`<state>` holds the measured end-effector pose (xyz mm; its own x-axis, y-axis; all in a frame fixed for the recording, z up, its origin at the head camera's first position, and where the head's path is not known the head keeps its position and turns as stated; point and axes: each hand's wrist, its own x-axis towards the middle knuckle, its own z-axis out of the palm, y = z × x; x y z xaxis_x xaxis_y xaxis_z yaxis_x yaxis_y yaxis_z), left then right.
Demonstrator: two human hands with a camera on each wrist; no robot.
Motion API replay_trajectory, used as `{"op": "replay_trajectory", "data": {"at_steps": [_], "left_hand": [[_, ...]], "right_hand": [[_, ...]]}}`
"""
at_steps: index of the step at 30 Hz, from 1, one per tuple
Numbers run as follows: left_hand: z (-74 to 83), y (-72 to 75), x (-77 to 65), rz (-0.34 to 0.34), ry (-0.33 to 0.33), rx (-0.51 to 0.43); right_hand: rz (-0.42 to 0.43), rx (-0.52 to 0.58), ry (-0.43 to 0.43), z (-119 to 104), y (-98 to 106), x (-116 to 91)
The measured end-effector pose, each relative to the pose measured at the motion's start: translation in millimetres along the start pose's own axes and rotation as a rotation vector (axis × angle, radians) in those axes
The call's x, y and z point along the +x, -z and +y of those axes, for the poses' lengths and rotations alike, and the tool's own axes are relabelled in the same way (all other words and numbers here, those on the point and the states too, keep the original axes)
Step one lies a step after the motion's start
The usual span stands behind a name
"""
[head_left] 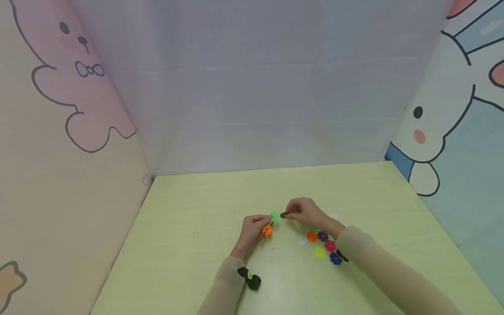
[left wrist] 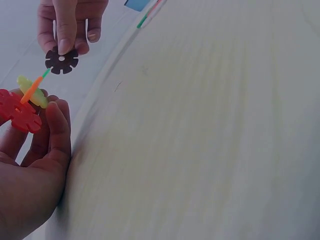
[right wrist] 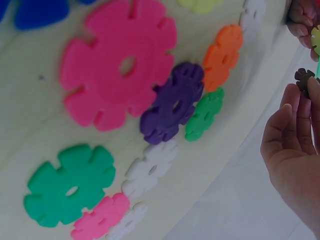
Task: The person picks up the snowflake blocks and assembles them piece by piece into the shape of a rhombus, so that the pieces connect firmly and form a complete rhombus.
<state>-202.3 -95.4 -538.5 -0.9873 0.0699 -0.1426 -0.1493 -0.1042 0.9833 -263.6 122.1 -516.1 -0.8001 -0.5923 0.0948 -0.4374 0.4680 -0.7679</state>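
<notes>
In the head view, my left hand (head_left: 250,232) holds a thin string carrying an orange-red notched plastic disc (head_left: 267,229) and a yellow-green notched disc (head_left: 275,216). Closer in the left wrist view, the string's orange and green end (left wrist: 34,89) sticks out past the red disc (left wrist: 20,111) and the yellow one (left wrist: 33,92). My right hand (head_left: 307,212) pinches a dark brown notched disc (left wrist: 61,60) with a small centre hole. That disc is just beyond the string's green tip; whether they touch I cannot tell.
Several loose notched discs lie under and beside the right forearm, among them pink (right wrist: 120,65), purple (right wrist: 174,102), orange (right wrist: 223,57) and green (right wrist: 70,185). A pink-and-green string piece (left wrist: 149,14) shows on the pale table (head_left: 189,262). Cartoon-printed walls flank the table.
</notes>
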Motion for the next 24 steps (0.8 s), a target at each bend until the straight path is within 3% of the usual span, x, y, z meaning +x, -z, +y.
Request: {"op": "replay_trajectory", "data": {"at_steps": [24], "left_hand": [[0.2, 1.7, 0.4, 0.006, -0.007, -0.014]], "right_hand": [[0.046, -0.059, 0.087, -10.2, -8.3, 4.5]]}}
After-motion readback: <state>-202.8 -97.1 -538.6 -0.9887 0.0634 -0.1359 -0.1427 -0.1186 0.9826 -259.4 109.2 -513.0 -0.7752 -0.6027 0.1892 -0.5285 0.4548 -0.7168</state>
